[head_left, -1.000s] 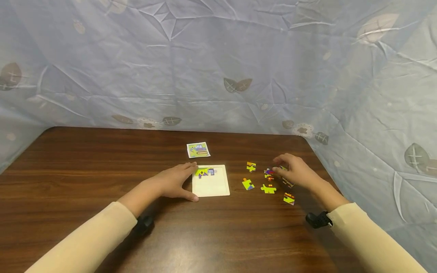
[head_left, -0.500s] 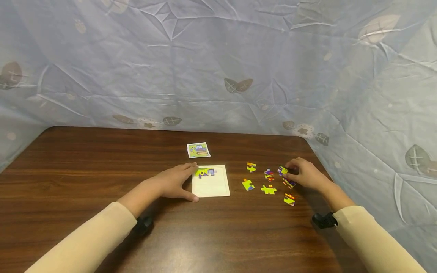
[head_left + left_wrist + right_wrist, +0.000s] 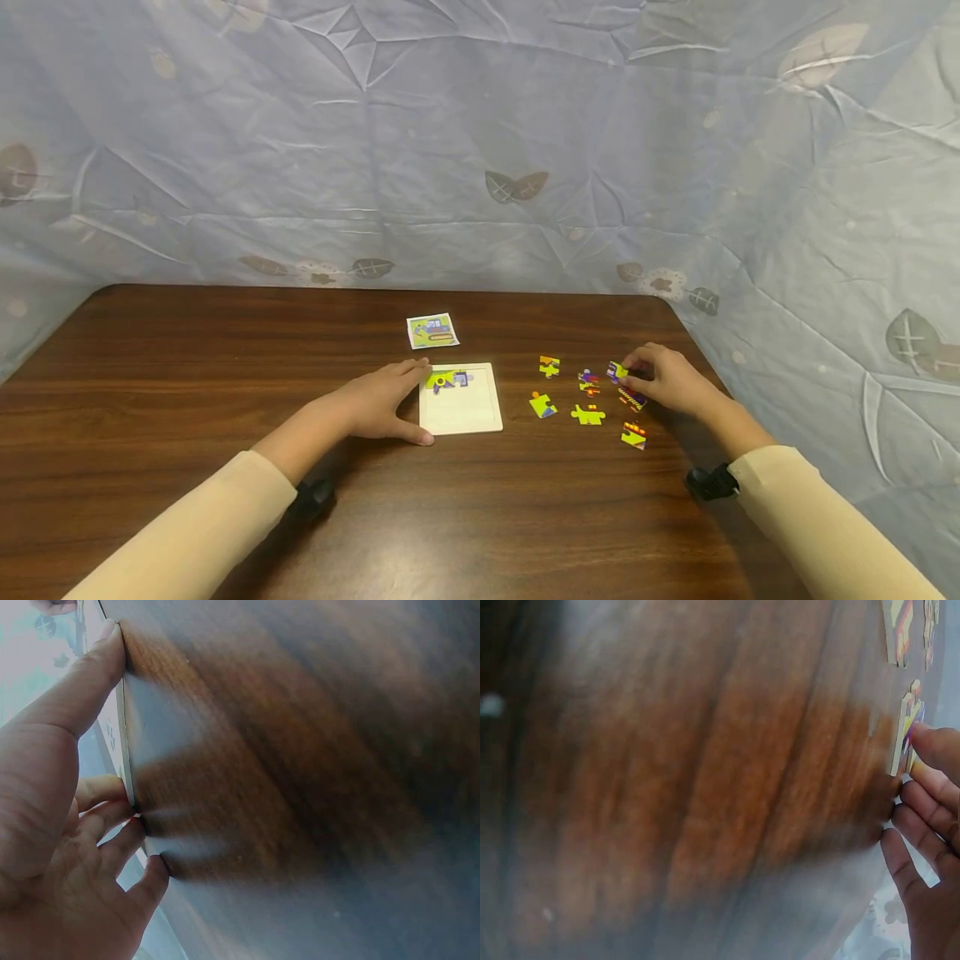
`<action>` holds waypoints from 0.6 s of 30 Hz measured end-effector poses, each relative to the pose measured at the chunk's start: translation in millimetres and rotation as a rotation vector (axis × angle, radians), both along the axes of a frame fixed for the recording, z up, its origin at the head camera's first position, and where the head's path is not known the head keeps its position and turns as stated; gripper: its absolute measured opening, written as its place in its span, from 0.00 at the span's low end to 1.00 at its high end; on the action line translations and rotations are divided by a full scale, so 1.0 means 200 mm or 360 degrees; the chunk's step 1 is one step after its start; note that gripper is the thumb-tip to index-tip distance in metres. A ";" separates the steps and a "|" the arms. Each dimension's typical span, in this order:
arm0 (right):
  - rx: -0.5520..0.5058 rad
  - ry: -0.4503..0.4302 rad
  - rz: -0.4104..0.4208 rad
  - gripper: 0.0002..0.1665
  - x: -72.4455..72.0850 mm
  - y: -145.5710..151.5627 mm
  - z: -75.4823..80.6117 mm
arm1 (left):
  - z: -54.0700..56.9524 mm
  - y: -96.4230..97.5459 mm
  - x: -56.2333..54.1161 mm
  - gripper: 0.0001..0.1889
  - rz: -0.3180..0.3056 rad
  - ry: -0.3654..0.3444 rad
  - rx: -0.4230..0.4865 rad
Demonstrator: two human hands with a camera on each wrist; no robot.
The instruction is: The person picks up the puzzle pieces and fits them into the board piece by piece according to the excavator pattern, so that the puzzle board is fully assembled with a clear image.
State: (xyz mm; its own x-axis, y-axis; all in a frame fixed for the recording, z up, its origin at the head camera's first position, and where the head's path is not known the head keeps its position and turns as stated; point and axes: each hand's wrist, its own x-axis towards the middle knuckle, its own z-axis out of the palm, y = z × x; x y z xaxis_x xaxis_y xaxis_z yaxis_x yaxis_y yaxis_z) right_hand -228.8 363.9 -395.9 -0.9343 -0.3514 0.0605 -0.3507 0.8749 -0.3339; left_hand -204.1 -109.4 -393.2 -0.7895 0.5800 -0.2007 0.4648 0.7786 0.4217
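My left hand (image 3: 382,402) rests along the left edge of a shallow white puzzle tray (image 3: 461,415), fingers fairly straight and thumb at the near corner. In the tray's upper left lie joined green and purple pieces (image 3: 447,380). At the right, my right hand (image 3: 667,379) pinches a green and purple puzzle piece (image 3: 617,372) between thumb and fingers, low at the table. Just below that piece lies a dark striped piece (image 3: 632,399), partly under the thumb in the head view. The right wrist view shows thumb (image 3: 936,748) and fingers at the pieces' edge.
Several loose pieces lie between tray and right hand, among them an orange-green piece (image 3: 549,367), a green piece (image 3: 588,415) and a red-green piece (image 3: 633,435). A picture card (image 3: 432,331) of a digger lies behind the tray. A grey patterned cloth (image 3: 450,150) hangs beyond the table.
My right hand has moved right, from over the inner loose pieces to the green and purple piece, which it now pinches. The left hand stays at the tray.
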 end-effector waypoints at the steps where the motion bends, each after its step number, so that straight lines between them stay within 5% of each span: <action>1: 0.0004 0.0007 0.0003 0.12 0.00 0.00 0.00 | 0.00 0.00 0.00 0.60 0.0000 -0.0001 0.0002; 18: -0.0019 0.0015 -0.0002 0.12 -0.02 0.02 0.00 | 0.01 0.00 0.01 0.59 -0.0010 -0.0006 0.0019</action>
